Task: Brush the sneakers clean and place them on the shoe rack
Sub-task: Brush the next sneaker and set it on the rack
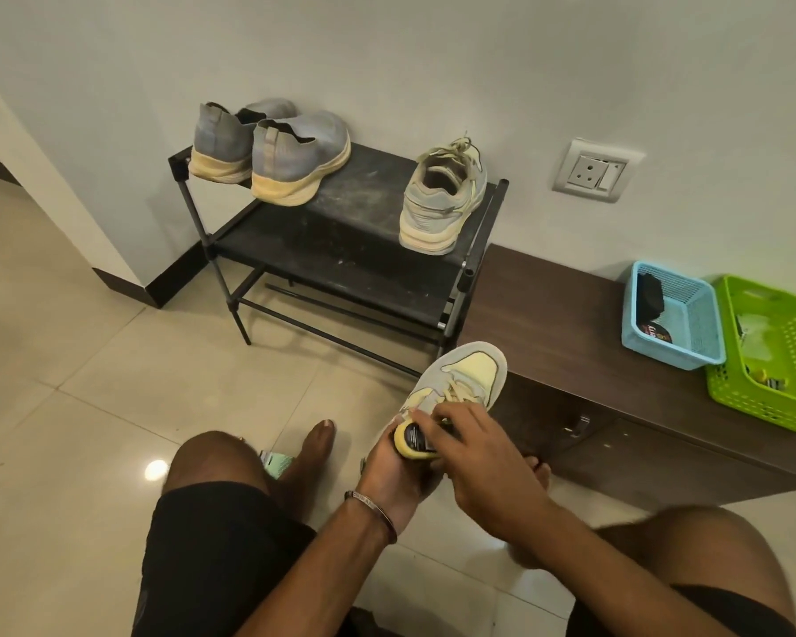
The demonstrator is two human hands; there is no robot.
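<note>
Right hand fingers curled over sneaker, left hand gripping its heel

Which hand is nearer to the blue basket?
Right. The right hand works on the held sneaker, below-left of the blue basket; the left hand holds the sneaker's heel, farther left.

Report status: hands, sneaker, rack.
Left hand grips sneaker at heel. Right hand on its laces, curled. Three shoes on shoe rack; free space mid-shelf. Nothing blocking.
</note>
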